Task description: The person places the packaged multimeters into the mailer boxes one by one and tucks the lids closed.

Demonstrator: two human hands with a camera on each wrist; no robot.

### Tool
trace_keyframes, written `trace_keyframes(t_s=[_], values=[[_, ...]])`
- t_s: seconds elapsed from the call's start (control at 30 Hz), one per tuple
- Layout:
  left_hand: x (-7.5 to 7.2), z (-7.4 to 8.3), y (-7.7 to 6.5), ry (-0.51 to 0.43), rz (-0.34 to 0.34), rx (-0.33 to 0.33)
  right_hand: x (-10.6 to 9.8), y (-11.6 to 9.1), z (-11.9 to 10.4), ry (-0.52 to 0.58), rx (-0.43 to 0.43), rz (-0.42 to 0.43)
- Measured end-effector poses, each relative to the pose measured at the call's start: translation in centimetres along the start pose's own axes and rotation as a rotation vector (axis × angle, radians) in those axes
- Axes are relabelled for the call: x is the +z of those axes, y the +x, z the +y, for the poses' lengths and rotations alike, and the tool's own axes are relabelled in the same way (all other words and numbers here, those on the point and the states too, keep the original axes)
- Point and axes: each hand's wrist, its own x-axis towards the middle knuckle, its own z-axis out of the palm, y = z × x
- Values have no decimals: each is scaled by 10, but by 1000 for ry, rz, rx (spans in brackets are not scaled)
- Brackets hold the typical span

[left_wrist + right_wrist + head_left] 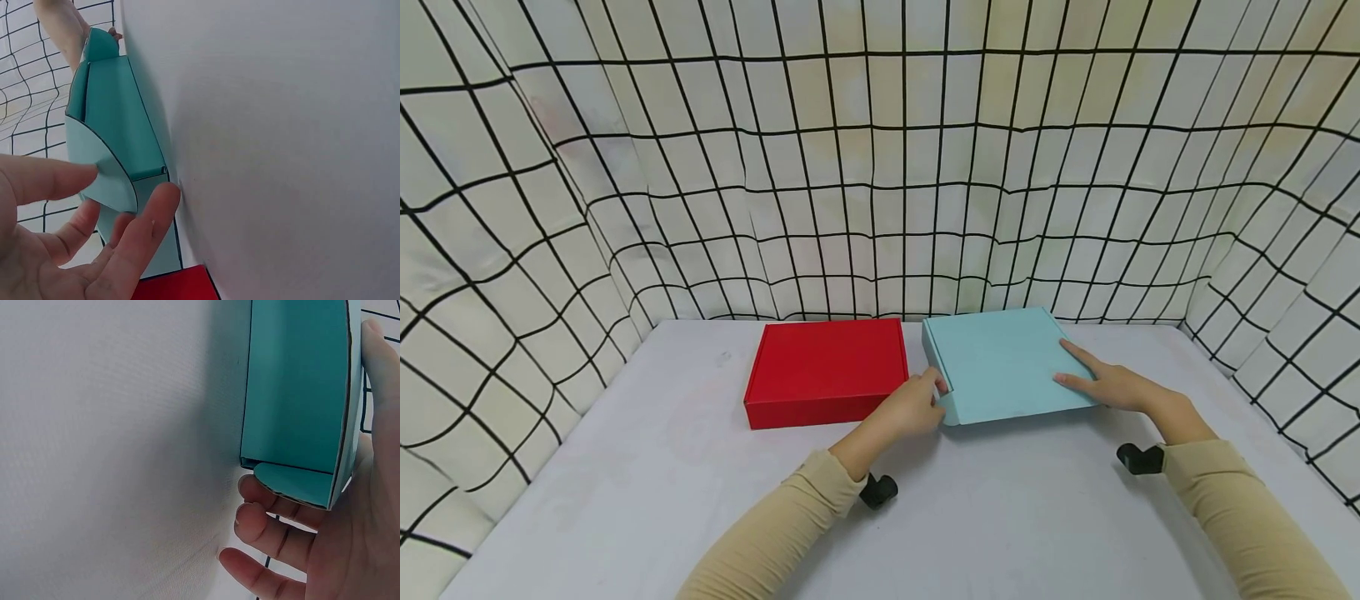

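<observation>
A light blue cardboard box (1000,362) lies on the table, its lid raised at the near edge and its front open toward me. My left hand (912,406) is at the box's near left corner, where its thumb and fingers pinch a rounded side flap (100,159). At the right side, my right hand (1120,385) rests with two extended digits on the lid. Its other fingers (253,519) hang beside and below the right side flap (297,481), loosely bent. The box's inside back is hidden.
A closed red box (831,367) lies just left of the light blue one, close to my left hand. White walls with a black grid (902,158) enclose the white table (992,517) at the back and sides. Black wrist devices (878,491) hang below both sleeves.
</observation>
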Motion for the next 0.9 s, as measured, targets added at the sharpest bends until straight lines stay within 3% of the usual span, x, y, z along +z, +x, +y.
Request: trace_keyframes(t_s=[0.43, 0.9], values=[[-3, 2, -3, 0, -53, -13, 1, 1, 2, 7, -6, -4], [-2, 2, -5, -2, -46, -3, -1, 0, 0, 8, -6, -5]])
